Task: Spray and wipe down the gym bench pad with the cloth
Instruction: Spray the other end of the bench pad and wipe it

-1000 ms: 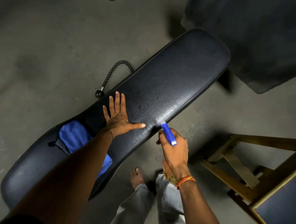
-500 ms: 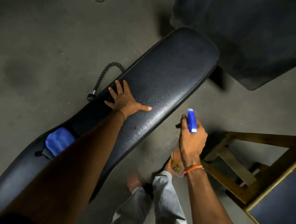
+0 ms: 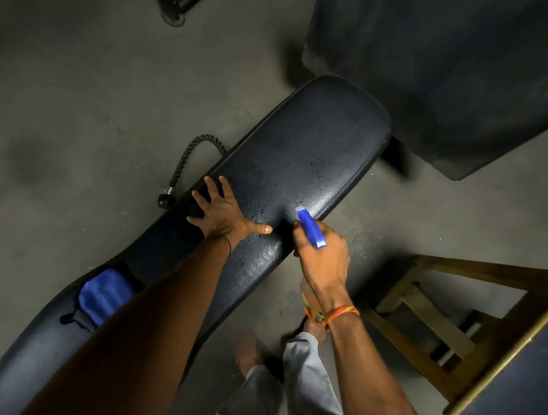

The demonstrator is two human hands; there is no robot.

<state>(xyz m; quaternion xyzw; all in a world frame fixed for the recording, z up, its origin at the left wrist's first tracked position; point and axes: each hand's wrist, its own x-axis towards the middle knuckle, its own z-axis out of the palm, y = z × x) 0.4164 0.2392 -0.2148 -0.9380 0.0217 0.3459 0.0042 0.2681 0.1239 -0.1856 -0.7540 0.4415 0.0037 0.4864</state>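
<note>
One cloth [image 3: 106,294] is left lying near the bench's [image 3: 305,151] near-left end, behind the left forearm, so it's closer to the left hand [image 3: 225,215], which is spread flat on the pad, nothing held. The pad's long axis runs from lower left to upper right. One sprayer [image 3: 311,227] is clamped in the right hand [image 3: 322,259] at the right edge, nozzle aimed at the droplet-speckled middle.
</note>
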